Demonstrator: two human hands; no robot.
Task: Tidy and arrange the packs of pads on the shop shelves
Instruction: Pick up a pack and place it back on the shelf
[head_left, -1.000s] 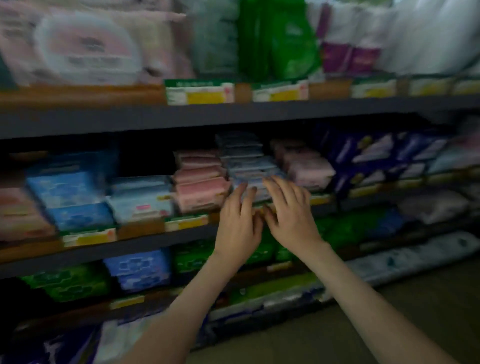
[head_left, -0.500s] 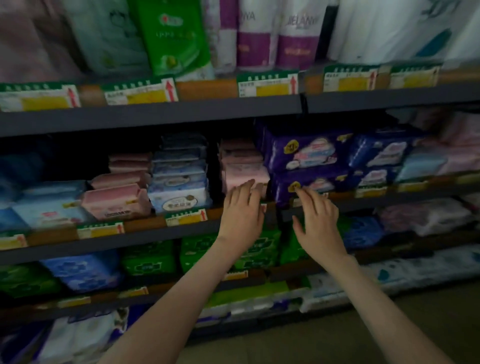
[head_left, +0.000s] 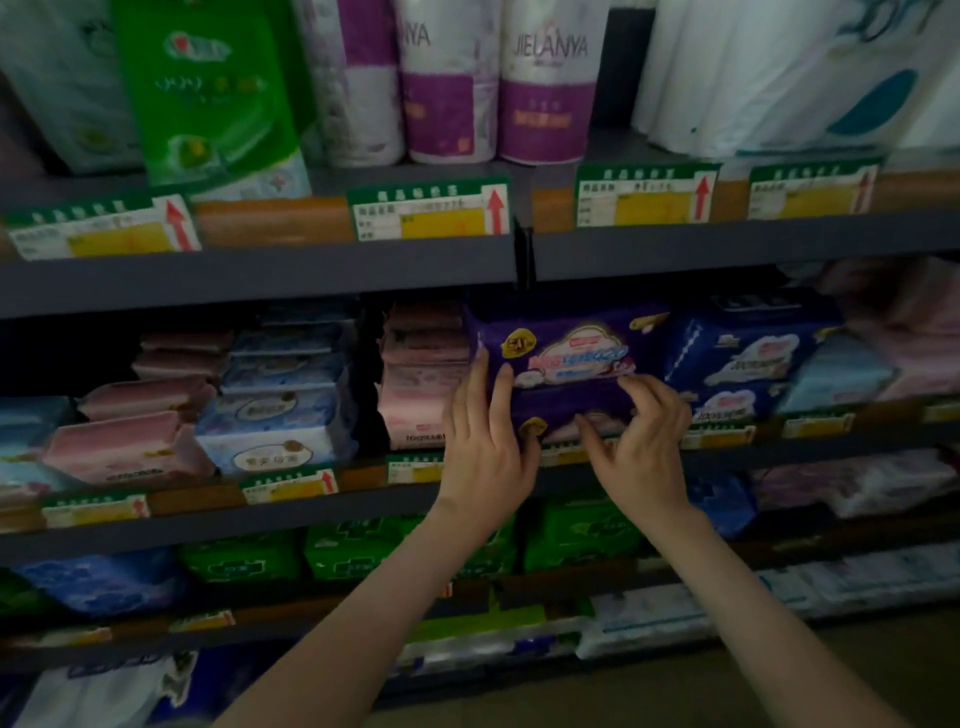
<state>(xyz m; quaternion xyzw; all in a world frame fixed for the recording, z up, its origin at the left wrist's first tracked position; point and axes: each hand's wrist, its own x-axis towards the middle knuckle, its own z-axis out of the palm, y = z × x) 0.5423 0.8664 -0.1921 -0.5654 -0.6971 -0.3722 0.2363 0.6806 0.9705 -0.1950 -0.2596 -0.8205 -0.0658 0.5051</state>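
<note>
Dim shop shelving fills the view; toilet rolls (head_left: 545, 93) stand on the upper shelf (head_left: 260, 283), pads below. At the front edge of the middle shelf (head_left: 311, 512) the purple pack (head_left: 566, 345) lies on a lower purple pack (head_left: 566, 410), between pink packs (head_left: 415, 395) and blue packs (head_left: 748, 353). The left hand (head_left: 483, 447) lays straight fingers against the top pack's left end; the right hand (head_left: 647, 441) pinches the lower pack's front with bent fingers and thumb. Best to square both together; push evenly, keep fronts flush with the edge; the soft wrapping will likely crumple under hard squeezing.
</note>
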